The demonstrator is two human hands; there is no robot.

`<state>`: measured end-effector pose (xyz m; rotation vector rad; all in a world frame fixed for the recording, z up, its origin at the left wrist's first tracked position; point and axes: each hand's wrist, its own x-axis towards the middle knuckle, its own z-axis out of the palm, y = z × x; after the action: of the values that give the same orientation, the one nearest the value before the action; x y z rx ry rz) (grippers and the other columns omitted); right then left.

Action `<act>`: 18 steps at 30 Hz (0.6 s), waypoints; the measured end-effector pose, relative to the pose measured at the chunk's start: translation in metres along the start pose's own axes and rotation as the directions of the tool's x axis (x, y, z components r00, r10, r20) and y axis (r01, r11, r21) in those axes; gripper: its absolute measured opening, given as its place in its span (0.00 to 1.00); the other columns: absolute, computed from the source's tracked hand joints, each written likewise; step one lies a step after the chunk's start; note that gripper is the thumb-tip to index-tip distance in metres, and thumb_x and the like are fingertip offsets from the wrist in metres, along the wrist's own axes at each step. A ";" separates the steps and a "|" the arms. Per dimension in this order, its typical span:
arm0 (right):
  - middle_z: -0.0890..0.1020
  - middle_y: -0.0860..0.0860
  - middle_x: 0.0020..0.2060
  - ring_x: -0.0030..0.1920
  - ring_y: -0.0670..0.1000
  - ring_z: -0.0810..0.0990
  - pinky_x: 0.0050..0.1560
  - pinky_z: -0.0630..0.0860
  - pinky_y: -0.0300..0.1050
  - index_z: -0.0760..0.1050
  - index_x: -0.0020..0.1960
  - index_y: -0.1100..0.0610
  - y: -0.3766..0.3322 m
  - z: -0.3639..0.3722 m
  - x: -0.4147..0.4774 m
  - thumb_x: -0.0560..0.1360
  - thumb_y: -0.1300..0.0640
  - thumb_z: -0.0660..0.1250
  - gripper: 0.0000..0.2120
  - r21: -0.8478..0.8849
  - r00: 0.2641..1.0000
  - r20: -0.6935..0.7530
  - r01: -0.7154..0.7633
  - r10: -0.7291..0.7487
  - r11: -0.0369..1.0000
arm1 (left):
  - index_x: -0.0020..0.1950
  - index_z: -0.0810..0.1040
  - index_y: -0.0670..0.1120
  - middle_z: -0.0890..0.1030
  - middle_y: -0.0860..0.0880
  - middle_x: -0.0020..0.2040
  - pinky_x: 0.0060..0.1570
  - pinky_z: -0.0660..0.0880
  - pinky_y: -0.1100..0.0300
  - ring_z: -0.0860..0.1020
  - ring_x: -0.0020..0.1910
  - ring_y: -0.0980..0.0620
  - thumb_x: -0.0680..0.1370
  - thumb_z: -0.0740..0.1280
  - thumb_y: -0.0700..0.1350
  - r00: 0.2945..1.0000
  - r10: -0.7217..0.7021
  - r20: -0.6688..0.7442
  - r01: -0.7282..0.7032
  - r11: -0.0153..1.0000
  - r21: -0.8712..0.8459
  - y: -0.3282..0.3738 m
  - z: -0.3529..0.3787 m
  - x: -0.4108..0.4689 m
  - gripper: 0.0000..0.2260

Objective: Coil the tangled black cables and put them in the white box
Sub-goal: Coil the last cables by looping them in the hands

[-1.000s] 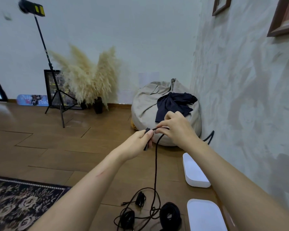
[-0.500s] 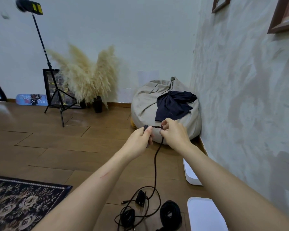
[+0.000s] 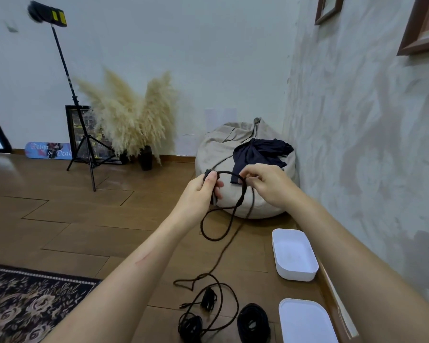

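Observation:
My left hand (image 3: 200,194) grips the plug end of a black cable (image 3: 223,219) at chest height. My right hand (image 3: 265,186) pinches the same cable a short way along it. Between the two hands hangs one loop, and the rest of the cable trails down to the floor. Several more black cables (image 3: 203,315) lie tangled on the wood floor below, beside a neatly wound black coil (image 3: 253,323). The open white box (image 3: 294,253) sits on the floor by the right wall, with nothing in it.
A white lid (image 3: 305,320) lies on the floor nearer to me than the box. A beige beanbag (image 3: 223,154) with a dark cloth on it stands in the corner. A patterned rug (image 3: 22,303) covers the floor at lower left. A tripod stand (image 3: 84,144) and pampas grass (image 3: 131,115) stand at the back.
A loop of cable has formed between my hands, which were holding a short straight piece before. The trailing cable has been pulled up from the floor pile.

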<state>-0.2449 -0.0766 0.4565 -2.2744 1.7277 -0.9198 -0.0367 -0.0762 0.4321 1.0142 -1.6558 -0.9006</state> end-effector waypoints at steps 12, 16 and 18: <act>0.85 0.40 0.49 0.57 0.43 0.81 0.62 0.76 0.46 0.80 0.60 0.49 -0.010 -0.002 0.008 0.81 0.65 0.65 0.14 0.076 0.997 0.076 0.003 -0.009 0.997 | 0.46 0.80 0.49 0.80 0.55 0.35 0.56 0.76 0.39 0.80 0.44 0.47 0.81 0.56 0.60 1.000 0.016 0.016 -0.015 0.999 -0.049 0.001 0.004 -0.001 0.19; 0.85 0.46 0.48 0.50 0.43 0.80 0.52 0.75 0.39 0.84 0.55 0.52 -0.004 0.000 0.008 0.80 0.65 0.65 0.13 -0.027 0.992 0.125 -0.014 0.017 1.000 | 0.47 0.80 0.50 0.81 0.55 0.36 0.56 0.77 0.40 0.81 0.44 0.45 0.85 0.56 0.58 0.999 -0.017 0.049 0.015 0.999 0.035 -0.001 0.011 -0.004 0.18; 0.81 0.48 0.47 0.44 0.42 0.76 0.45 0.71 0.37 0.83 0.54 0.52 -0.003 0.001 0.006 0.81 0.65 0.64 0.12 -0.062 0.987 0.156 -0.025 0.035 0.998 | 0.47 0.79 0.49 0.81 0.55 0.36 0.56 0.77 0.41 0.82 0.46 0.43 0.87 0.56 0.55 0.998 -0.033 0.058 0.029 0.997 0.065 -0.003 0.013 -0.005 0.18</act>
<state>-0.2409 -0.0816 0.4590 -2.2824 1.7388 -0.6722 -0.0479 -0.0713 0.4244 1.0683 -1.7321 -0.9102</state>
